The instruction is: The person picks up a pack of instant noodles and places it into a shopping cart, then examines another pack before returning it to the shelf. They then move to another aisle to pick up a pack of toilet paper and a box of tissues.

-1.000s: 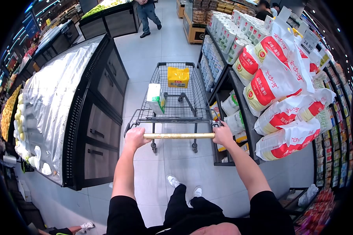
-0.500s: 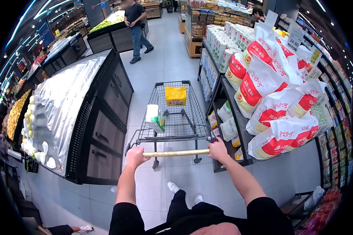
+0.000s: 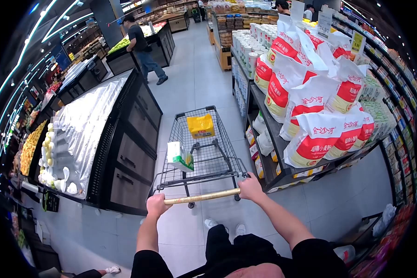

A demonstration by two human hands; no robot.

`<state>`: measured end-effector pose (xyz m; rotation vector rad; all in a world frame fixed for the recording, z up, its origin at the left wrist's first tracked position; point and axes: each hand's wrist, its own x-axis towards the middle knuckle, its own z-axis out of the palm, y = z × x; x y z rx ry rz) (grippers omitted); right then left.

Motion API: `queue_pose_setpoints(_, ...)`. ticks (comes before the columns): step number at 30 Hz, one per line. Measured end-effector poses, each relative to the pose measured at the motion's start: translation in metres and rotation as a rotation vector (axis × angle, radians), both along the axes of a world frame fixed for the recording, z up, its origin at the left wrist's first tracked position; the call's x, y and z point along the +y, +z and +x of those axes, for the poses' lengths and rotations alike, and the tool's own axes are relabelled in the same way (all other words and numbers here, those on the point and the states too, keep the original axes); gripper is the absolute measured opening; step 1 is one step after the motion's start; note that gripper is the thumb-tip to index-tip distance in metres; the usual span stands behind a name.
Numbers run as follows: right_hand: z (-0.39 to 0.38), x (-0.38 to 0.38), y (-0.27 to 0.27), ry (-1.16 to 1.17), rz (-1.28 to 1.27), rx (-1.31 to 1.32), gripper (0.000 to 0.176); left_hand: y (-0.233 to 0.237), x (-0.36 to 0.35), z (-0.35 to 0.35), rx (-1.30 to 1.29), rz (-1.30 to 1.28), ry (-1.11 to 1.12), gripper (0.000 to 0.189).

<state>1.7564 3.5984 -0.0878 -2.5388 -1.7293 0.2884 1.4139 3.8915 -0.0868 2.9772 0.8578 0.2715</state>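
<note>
Both my hands grip the pale gold handle bar [image 3: 201, 197] of a wire shopping cart [image 3: 199, 176]. My left hand [image 3: 156, 205] is closed round the bar's left end. Round the right end, beside the black frame, my right hand [image 3: 251, 186] is wrapped. Inside the cart, a yellow package [image 3: 200, 126] lies toward the far end, and a white and green package [image 3: 180, 156] sits nearer, on the left side.
A dark display stand with a silvery cover [image 3: 85, 134] stands left. On the right, a shelf [image 3: 282, 169] bears several white and red flour bags [image 3: 315, 139]. A person in dark clothes [image 3: 141, 46] is ahead on the left. Tiled floor [image 3: 201, 88] runs between the stands.
The cart and my hands sit slightly lower in view, and the handle now slants. The flour bags have shifted left in view. The person ahead has turned and moved left.
</note>
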Motion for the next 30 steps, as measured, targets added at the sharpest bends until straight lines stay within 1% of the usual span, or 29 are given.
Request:
queue_pose_setpoints(3, -0.011, -0.020, 0.002, 0.010, 0.009, -0.005, 0.020, 0.004, -0.029, -0.019, -0.019, -0.011, 0.013, 0.044)
queue_pose_setpoints(9, -0.026, -0.059, 0.010, 0.060, 0.045, -0.015, 0.020, 0.007, -0.087, -0.048, -0.102, -0.059, 0.043, 0.039)
queue_pose_setpoints(11, -0.029, -0.071, 0.009, 0.100, 0.155, -0.121, 0.012, 0.008, -0.107, -0.058, -0.151, -0.073, 0.067, 0.039)
queue_pose_setpoints(15, -0.041, -0.093, 0.019, 0.095, 0.061, -0.180, 0.011, 0.005, -0.146, -0.076, -0.187, -0.117, 0.093, 0.038)
queue_pose_setpoints(17, -0.046, -0.108, 0.018, 0.094, 0.023, -0.200, 0.011, 0.010, -0.166, -0.085, -0.159, -0.154, 0.131, 0.037)
queue_pose_setpoints(18, -0.054, -0.113, 0.016, 0.090, -0.013, -0.217, 0.011, 0.012, -0.173, -0.092, -0.157, -0.174, 0.127, 0.037)
queue_pose_setpoints(19, -0.066, -0.119, 0.027, 0.089, -0.057, -0.224, 0.011, 0.011, -0.182, -0.101, -0.151, -0.199, 0.127, 0.038)
queue_pose_setpoints(22, -0.092, -0.138, 0.028, 0.083, -0.082, -0.235, 0.013, 0.008, -0.201, -0.128, -0.172, -0.232, 0.119, 0.038)
queue_pose_setpoints(24, -0.115, -0.155, 0.027, 0.080, -0.074, -0.296, 0.014, 0.009, -0.216, -0.149, -0.173, -0.254, 0.094, 0.039)
queue_pose_setpoints(30, -0.189, -0.201, 0.025, 0.002, -0.058, -0.252, 0.015, 0.021, -0.243, -0.210, -0.127, -0.313, 0.038, 0.039)
